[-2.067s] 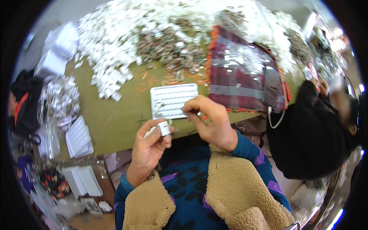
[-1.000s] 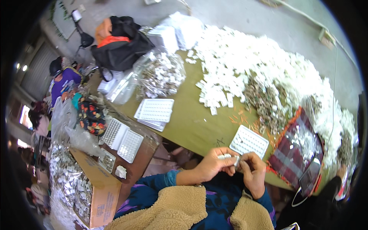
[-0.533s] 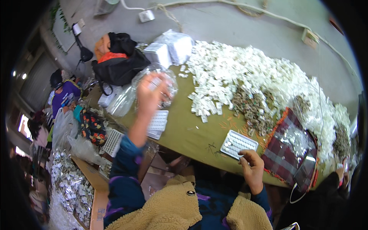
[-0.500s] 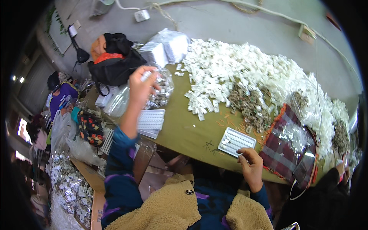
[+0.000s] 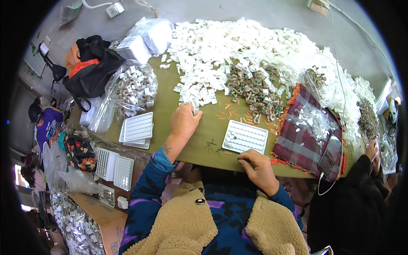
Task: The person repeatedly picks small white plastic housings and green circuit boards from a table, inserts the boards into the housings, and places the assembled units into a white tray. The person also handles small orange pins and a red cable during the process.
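Note:
My left hand (image 5: 183, 123) is at the near edge of a large heap of small white plastic pieces (image 5: 204, 80). Its fingers are closed on one small white piece (image 5: 196, 110) at the fingertips. Close to the table's front edge, my right hand (image 5: 260, 170) has thumb and forefinger drawn together; whatever sits between them, if anything, is too small to make out. Just beyond that hand lies a white tray (image 5: 250, 146) with rows of shallow hollows and a few tiny dark bits at its left side.
Beside the heap lie brownish metal-looking parts (image 5: 255, 87) and scattered orange slivers (image 5: 231, 112). A plaid cloth (image 5: 289, 140) bears a phone (image 5: 329, 156). Leftward are stacked trays (image 5: 138, 127), a filled clear bag (image 5: 136, 89) and a black bag (image 5: 95, 68). Another person's hand (image 5: 372, 149) works far right.
My left hand has come down from above the clear bag to the heap's near edge, rightward. The view has shifted. My right hand stays near the tray.

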Demonstrator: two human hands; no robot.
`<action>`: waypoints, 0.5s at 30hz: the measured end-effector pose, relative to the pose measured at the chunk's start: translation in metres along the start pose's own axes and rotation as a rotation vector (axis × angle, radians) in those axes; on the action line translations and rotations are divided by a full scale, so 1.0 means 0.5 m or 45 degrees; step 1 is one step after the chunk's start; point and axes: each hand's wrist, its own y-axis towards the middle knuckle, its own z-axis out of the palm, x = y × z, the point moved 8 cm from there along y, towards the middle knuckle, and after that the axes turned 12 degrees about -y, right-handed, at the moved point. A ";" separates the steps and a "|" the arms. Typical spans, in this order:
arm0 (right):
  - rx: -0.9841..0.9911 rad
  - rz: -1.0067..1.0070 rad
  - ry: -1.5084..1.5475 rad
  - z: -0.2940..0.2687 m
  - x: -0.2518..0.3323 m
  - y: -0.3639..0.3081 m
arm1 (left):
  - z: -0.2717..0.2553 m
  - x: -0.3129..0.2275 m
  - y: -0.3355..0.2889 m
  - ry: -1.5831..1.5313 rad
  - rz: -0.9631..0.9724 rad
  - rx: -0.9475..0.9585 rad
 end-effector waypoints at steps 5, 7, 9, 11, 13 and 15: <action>0.059 0.036 -0.005 0.004 0.001 0.019 | -0.017 0.010 -0.011 -0.046 0.099 -0.083; 0.072 0.115 0.103 0.009 -0.002 0.032 | -0.025 -0.013 -0.026 0.007 0.121 0.017; 0.029 0.259 0.333 0.020 -0.011 0.046 | -0.023 -0.046 -0.068 -0.349 0.031 0.251; -0.045 0.230 0.335 0.027 0.002 0.058 | -0.017 -0.091 -0.119 -0.641 -0.055 0.553; -0.099 0.147 0.350 0.031 0.018 0.068 | -0.014 -0.140 -0.159 -0.933 -0.026 0.833; 0.036 0.143 0.206 0.043 0.025 0.069 | -0.005 -0.142 -0.166 -1.118 -0.169 0.916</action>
